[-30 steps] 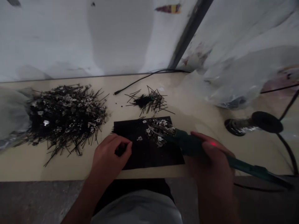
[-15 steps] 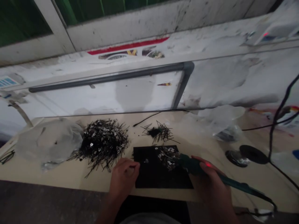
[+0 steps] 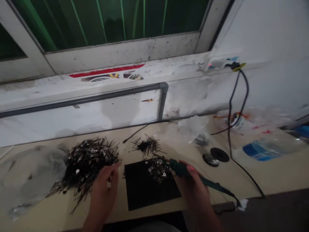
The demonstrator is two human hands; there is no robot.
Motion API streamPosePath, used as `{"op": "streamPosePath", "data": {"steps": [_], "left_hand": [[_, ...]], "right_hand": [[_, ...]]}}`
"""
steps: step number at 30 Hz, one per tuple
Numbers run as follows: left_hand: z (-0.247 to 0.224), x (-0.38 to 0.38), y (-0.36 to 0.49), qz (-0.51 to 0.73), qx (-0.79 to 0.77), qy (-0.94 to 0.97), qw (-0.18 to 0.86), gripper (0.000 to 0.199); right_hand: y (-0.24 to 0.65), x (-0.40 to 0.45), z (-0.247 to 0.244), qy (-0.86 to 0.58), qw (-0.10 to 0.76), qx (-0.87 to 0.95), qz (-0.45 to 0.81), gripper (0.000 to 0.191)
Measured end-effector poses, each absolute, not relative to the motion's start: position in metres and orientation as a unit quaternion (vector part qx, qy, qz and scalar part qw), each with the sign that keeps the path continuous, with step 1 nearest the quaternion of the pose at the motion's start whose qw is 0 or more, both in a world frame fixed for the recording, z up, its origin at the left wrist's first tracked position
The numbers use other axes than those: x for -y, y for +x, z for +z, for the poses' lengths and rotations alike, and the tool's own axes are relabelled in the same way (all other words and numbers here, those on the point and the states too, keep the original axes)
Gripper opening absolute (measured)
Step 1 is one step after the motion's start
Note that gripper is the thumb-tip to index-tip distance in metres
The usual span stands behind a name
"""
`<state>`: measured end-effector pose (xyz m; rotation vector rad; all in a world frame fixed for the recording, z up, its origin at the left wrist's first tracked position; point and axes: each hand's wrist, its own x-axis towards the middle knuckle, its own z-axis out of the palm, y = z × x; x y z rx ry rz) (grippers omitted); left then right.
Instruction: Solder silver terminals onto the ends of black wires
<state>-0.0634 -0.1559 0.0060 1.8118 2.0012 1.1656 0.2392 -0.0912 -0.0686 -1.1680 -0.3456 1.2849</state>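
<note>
My right hand point(image 3: 196, 183) is wrapped round a dark green corded tool point(image 3: 180, 168), whose front end is over small metal pieces point(image 3: 158, 170) on a black mat point(image 3: 142, 190). Left of the mat, my left hand point(image 3: 106, 183) is closed, thumb and fingertips pinched together at the edge of a large pile of black wires with metal ends point(image 3: 90, 158). Anything between those fingertips is too small to make out. A smaller bunch of dark wires point(image 3: 147, 145) lies behind the mat.
A clear plastic bag point(image 3: 36, 170) lies at the left. Toward the right are a spool point(image 3: 219, 154), another plastic bag point(image 3: 199, 129), a bottle with a blue label point(image 3: 259, 149) and a hanging black cable point(image 3: 230, 129). A wall stands behind the table.
The view has turned to the right, bringing the bottle into sight. My left hand has moved left from the mat's edge to the large wire pile. My right hand still holds the tool.
</note>
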Motion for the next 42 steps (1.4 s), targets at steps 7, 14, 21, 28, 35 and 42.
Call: {"op": "streamPosePath", "data": {"steps": [7,14,21,28,35,42], "left_hand": [[-0.037,0.119,0.005,0.28,-0.624,0.699,0.211,0.03],[-0.052,0.102,0.006,0.235,-0.609,0.731,0.2,0.027],[-0.064,0.112,-0.002,0.27,-0.613,0.722,0.173,0.024],[-0.065,0.103,0.003,0.232,-0.623,0.733,0.144,0.02],[-0.055,0.106,-0.005,0.223,-0.626,0.73,0.163,0.026],[-0.048,0.118,-0.012,0.206,-0.614,0.734,0.203,0.019]], "right_hand": [[0.246,0.08,-0.061,-0.496,0.615,0.131,0.599,0.052],[0.248,0.076,-0.06,-0.486,0.618,0.117,0.607,0.054],[0.255,0.075,-0.072,-0.486,0.611,0.113,0.615,0.051],[0.255,0.077,-0.073,-0.484,0.603,0.123,0.622,0.05],[0.255,0.076,-0.07,-0.487,0.608,0.119,0.615,0.051],[0.254,0.078,-0.065,-0.483,0.605,0.122,0.621,0.049]]}}
